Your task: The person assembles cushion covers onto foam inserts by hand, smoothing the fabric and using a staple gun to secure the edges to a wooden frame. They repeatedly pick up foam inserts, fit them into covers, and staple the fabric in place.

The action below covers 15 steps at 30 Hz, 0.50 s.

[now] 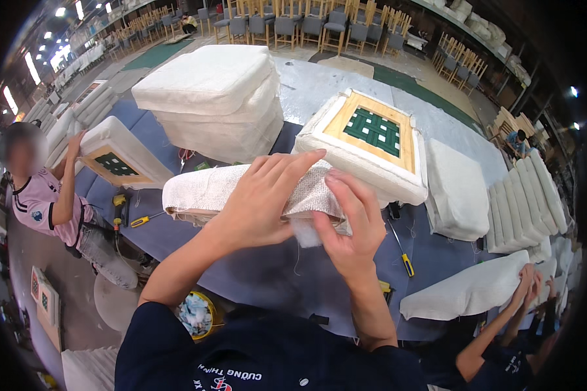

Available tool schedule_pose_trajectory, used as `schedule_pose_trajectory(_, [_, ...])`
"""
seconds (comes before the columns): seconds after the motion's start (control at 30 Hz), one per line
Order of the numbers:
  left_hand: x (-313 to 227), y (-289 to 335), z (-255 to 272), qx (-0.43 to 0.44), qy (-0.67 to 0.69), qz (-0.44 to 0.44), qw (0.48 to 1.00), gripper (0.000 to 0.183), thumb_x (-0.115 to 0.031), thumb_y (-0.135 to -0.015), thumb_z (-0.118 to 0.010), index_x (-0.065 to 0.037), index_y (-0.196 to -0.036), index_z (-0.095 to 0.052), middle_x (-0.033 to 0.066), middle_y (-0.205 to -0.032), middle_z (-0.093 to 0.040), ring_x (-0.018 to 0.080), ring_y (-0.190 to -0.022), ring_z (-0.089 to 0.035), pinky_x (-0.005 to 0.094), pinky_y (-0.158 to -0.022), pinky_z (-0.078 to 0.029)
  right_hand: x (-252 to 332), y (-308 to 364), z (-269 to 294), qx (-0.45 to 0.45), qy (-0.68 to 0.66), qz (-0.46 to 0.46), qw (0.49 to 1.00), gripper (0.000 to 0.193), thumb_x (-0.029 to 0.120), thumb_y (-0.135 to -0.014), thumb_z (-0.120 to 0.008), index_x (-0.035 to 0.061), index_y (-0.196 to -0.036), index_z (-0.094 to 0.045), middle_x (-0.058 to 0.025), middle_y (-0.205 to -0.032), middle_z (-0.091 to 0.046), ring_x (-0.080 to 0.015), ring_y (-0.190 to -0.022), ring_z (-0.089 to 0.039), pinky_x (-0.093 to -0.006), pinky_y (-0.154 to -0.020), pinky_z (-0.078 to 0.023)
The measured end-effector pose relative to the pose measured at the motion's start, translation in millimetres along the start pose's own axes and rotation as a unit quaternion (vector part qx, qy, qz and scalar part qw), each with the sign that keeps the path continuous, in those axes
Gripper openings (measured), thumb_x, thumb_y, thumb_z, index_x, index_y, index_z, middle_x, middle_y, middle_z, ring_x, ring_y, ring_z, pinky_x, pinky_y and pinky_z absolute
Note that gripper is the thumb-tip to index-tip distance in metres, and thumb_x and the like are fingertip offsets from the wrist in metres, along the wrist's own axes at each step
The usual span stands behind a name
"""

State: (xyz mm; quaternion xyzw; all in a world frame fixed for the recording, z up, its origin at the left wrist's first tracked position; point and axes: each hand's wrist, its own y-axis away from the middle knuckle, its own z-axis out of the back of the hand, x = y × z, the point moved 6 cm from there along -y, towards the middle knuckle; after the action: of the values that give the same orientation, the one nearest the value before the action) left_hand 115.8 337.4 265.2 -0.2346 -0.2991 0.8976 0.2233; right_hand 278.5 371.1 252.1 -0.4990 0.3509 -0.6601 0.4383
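A padded seat cushion in off-white woven fabric stands on edge in front of me, above the blue table. My left hand grips it, fingers stretched over the top and thumb below, near the loose fabric. At the cushion's right end, my right hand pinches the fabric cover between thumb and fingers. A tuft of white stuffing pokes out under the fabric edge between my hands. The cushion's underside is mostly hidden from me.
Behind the cushion lies a seat with green webbing, beside a tall cushion stack. Screwdrivers and a yellow power tool lie around. A yellow bucket of scraps stands below. Co-workers handle cushions at left and right.
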Motion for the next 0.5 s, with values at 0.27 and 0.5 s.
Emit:
schedule_pose_trajectory(0.27, [10, 12, 22, -0.008, -0.014, 0.033, 0.999, 0.1, -0.006, -0.07, -0.08, -0.003, -0.163, -0.043, 0.0192, -0.151, -0.059, 0.0411, -0.136, -0.056, 0.0482, -0.116, -0.042, 4, -6, -4, 0.041, 0.035, 0.033, 0.998, 0.037, 0.002, -0.08, -0.088, 0.0057, -0.116, -0.08, -0.0104, -0.115, -0.072, -0.0277, -0.099, -0.071, -0.0407, -0.078, -0.059])
schedule_pose_trajectory(0.5, [39, 44, 76, -0.078, 0.012, 0.102, 0.992, 0.087, 0.003, -0.066, -0.061, -0.003, -0.153, -0.058, 0.021, -0.162, -0.054, 0.0415, -0.144, -0.052, 0.0467, -0.124, -0.036, 26, -40, -76, 0.046, -0.067, 0.16, 0.984, 0.036, -0.006, -0.073, -0.076, 0.0049, -0.107, -0.078, -0.0072, -0.099, -0.067, -0.0301, -0.091, -0.065, -0.0407, -0.073, -0.052])
